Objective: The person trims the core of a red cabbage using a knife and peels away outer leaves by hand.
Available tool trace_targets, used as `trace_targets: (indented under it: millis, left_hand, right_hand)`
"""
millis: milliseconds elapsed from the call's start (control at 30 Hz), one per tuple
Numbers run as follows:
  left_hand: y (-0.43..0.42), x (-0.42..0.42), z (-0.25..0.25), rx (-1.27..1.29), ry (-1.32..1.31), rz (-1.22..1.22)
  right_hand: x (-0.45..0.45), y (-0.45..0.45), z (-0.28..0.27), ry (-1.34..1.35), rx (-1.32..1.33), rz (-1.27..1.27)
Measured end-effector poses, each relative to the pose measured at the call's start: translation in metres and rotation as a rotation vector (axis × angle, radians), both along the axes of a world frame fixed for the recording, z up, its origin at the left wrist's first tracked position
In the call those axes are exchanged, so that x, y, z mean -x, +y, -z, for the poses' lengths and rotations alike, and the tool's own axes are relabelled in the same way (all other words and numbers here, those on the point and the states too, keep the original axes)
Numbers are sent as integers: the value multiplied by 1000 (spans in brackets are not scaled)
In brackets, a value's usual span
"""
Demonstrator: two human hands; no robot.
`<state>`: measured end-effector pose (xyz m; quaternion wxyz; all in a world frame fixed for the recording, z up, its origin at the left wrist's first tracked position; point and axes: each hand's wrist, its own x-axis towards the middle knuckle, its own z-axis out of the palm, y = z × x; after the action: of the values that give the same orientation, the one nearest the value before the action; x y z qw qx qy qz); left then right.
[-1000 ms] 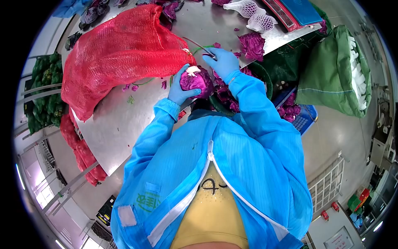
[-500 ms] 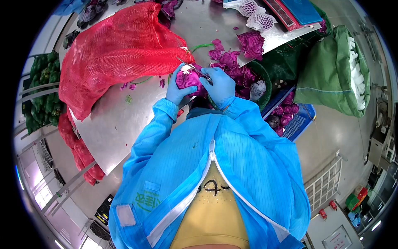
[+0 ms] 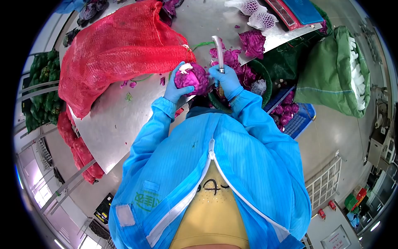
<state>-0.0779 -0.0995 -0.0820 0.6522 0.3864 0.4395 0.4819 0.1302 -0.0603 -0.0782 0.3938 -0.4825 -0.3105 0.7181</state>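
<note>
Left hand [image 3: 174, 86] grips a purple cabbage [image 3: 195, 79]; right hand [image 3: 227, 81] holds a knife [image 3: 219, 52], blade toward twelve o'clock. Red mesh sack [image 3: 120, 56] noted at ten o'clock.

On my left I see a big red mesh sack [image 3: 120, 54] lying across the steel table [image 3: 118, 128], with green mesh sacks [image 3: 41, 93] on a rack beyond the table's edge and red mesh bags [image 3: 78, 147] lower down. Toward the table's far right corner, 2 white foam nets [image 3: 262, 20] lie near a flat blue panel [image 3: 303, 10] with a red edge. Off to my right are a green woven sack [image 3: 325, 79] showing white pieces [image 3: 356, 72] along its open side, and a white metal rack [image 3: 327, 182] farther back.
</note>
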Motion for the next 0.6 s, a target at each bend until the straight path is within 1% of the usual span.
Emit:
trace_targets:
  millis: [33,100,133,200,233,267,300,333,367,400,433,467,500,533,600]
  left_hand:
    - [1,3,5,1,27,-15]
    - [2,6,9,-37,95,-41]
    - [3,7,11,-39,95,-42]
    - [0,4,6,-42,86,-37]
    - [0,3,9,-40,84,-33]
    - [-2,3,13,-12,19,-44]
    - [-2,4,16,13,-44,-56]
    - [-1,6,18,9,-43,-53]
    - [0,7,19,-19,-4,-46]
    - [-1,7,19,-45,34,-40]
    - [-2,7,21,-46,35,-40]
    - [-2,4,19,-26,-19,-56]
    - [-3,1,17,-4,-73,-72]
    - [-5,-2,15,-4,-73,-73]
    - [-9,-13,-10,108,-176,-112]
  right_hand:
    - [-5,-1,5,0,1,0]
    - [-18,1,14,-73,71,105]
    - [-19,0,19,-73,69,104]
    - [-21,-8,13,-657,-372,43]
    - [-16,-11,11,-494,-398,64]
    - [-11,-11,9,-549,-392,8]
    - [-6,-14,5,-493,-437,-9]
    - [1,-17,1,-435,-487,-26]
    - [10,-22,-2,-376,-512,10]
    - [9,-24,-12,-571,-556,-115]
    - [11,-27,-12,-665,-690,-82]
    - [15,-30,-14,-759,-825,-47]
    - [16,-33,-18,-758,-825,-48]
    - [16,-35,-22,-800,-808,-47]
    - [15,-37,-30,-842,-791,-47]
